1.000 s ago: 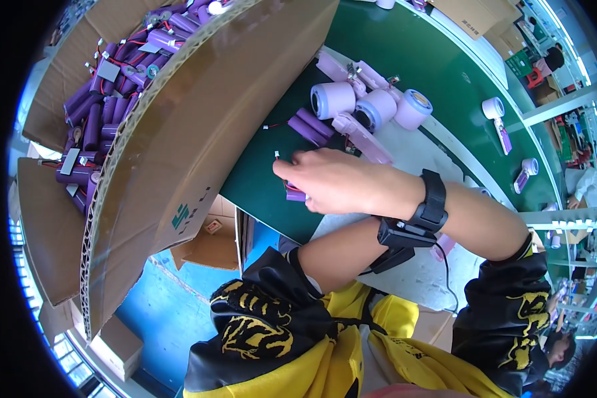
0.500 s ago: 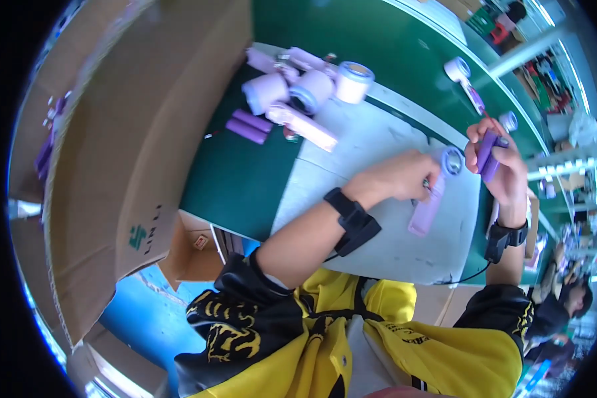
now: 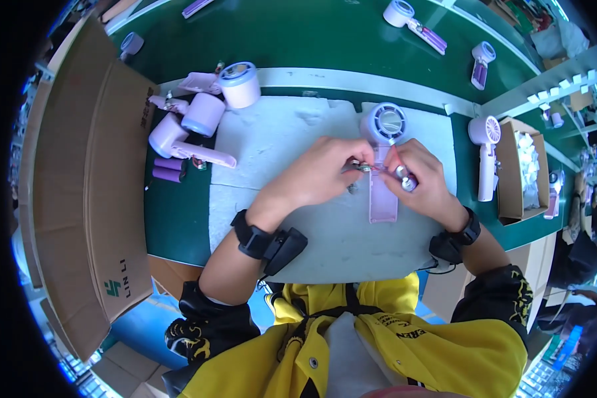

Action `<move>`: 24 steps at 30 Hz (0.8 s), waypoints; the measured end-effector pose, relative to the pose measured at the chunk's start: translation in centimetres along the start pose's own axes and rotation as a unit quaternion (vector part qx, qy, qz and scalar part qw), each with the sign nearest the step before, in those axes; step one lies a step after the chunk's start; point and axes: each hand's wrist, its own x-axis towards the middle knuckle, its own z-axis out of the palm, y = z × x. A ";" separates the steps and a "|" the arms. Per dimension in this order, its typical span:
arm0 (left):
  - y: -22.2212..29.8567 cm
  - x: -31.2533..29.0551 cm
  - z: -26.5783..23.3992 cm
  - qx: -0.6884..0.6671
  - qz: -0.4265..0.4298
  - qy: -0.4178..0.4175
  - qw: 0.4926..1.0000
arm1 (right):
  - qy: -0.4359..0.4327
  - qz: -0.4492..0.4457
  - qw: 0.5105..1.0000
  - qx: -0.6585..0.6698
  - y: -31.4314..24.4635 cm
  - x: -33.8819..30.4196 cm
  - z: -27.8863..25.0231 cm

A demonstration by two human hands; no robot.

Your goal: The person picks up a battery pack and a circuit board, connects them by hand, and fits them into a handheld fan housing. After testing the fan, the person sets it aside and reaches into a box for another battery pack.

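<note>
Head view — left hand (image 3: 318, 174) and right hand (image 3: 421, 179), both pinched on a lilac handheld fan (image 3: 383, 166) — wrists angled inward.

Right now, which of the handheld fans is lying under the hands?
The lilac fan on the white mat, between left hand and right hand; the others lie untouched.

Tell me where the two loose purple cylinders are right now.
In the head view, the two purple cylinders lie side by side on the green table, left of the white mat, just below the cluster of lilac fan parts.

Both hands, left hand (image 3: 318, 174) and right hand (image 3: 421, 176), meet with fingers pinched.
</note>
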 end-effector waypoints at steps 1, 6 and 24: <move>0.2 -0.2 -0.2 -0.001 -0.021 -0.002 1.000 | 0.004 -0.046 0.999 -0.011 -0.1 0.2 0.2; 1.5 -0.4 -0.9 0.019 -0.010 -0.029 0.999 | 0.019 -0.052 0.998 -0.036 -0.7 0.4 1.1; 1.4 -0.6 -1.0 -0.036 -0.037 -0.010 0.999 | -0.008 -0.001 1.000 0.003 -0.8 0.4 0.8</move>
